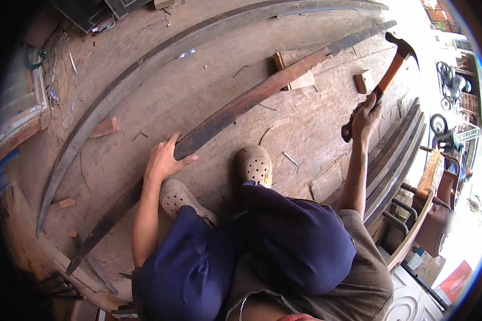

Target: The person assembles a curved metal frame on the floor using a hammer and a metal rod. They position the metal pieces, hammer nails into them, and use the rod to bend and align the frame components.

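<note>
I count one hammer [393, 67], two long dark wooden strips [235, 109] on the plank floor and two beige perforated clogs [255, 165]. I also count two small wood blocks [363, 81] near the hammer and one reddish offcut [104, 128].

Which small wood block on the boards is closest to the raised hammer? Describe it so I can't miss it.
Start at the long dark plank under the left hand. Right of its far end, under the hammer in the right hand, lies a small block, alone, unlike the bigger block touching the plank.

We are seeing hammer [392, 68]: dark metal head, glossy orange wooden handle; long strip [235, 112]: dark rough wood; floor [144, 91]: matt worn planks.
</note>
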{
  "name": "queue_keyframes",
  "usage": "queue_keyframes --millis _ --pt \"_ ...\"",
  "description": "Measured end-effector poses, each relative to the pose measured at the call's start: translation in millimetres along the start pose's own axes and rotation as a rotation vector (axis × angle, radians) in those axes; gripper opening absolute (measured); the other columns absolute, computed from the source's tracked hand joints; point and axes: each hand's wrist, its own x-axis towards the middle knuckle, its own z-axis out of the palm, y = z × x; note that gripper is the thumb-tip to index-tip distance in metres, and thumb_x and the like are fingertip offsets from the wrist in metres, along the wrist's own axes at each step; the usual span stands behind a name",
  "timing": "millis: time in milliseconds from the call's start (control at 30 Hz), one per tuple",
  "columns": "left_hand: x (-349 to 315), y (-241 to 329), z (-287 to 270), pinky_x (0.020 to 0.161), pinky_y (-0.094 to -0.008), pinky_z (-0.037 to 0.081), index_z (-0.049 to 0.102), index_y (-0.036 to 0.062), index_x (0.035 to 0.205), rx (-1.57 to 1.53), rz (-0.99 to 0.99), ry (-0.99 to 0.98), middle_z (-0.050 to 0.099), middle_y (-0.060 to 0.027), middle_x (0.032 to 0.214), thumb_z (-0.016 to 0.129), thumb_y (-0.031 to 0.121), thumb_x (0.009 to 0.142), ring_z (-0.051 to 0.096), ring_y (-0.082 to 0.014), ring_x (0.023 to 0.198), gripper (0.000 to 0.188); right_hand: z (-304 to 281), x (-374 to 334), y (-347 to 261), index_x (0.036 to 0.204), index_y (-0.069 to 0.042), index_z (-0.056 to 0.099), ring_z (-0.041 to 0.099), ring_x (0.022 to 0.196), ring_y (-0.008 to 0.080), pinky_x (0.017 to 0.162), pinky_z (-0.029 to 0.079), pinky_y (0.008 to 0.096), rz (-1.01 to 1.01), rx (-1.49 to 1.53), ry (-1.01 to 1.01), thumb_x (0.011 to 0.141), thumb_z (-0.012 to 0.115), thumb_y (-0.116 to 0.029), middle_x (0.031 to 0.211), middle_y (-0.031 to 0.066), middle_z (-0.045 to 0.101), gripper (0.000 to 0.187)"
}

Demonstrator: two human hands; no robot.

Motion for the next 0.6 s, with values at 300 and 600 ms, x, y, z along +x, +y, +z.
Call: queue_keyframes --millis 300,600 --pt "5.3 9.1 4.0 0.094 -0.0478 0.048 0.050 -0.0028 0.129 -0.016 -0.011 0.009 0.065 -0.0273 0.110 0.070 0.070 0.064 0.061 -0.0413 0.107 0.100 -53.8 24.1 5.4 0.086 -0.010 0.049 0.041 0.043 0.0064 0.040 0.035 0.0237 0.164 -0.219 -0.221 0.101 0.045 -0.043 0.059 -0.0035 0.045 0.036" --pt "-1.2 6.4 0.3 0.095 -0.0476 0.047 0.051 0.0007 0.130 -0.053 -0.028 -0.004 0.063 -0.0251 0.116 0.072 0.067 0.065 0.059 -0.0417 0.111 0.095 -19.7 26.8 -35.5 0.105 -0.001 0.053 0.051 0.052 0.0118 0.043 0.043 0.0316 -0.053 -0.296 0.031 0.101 0.043 -0.032 0.067 0.0069 0.056 0.033"
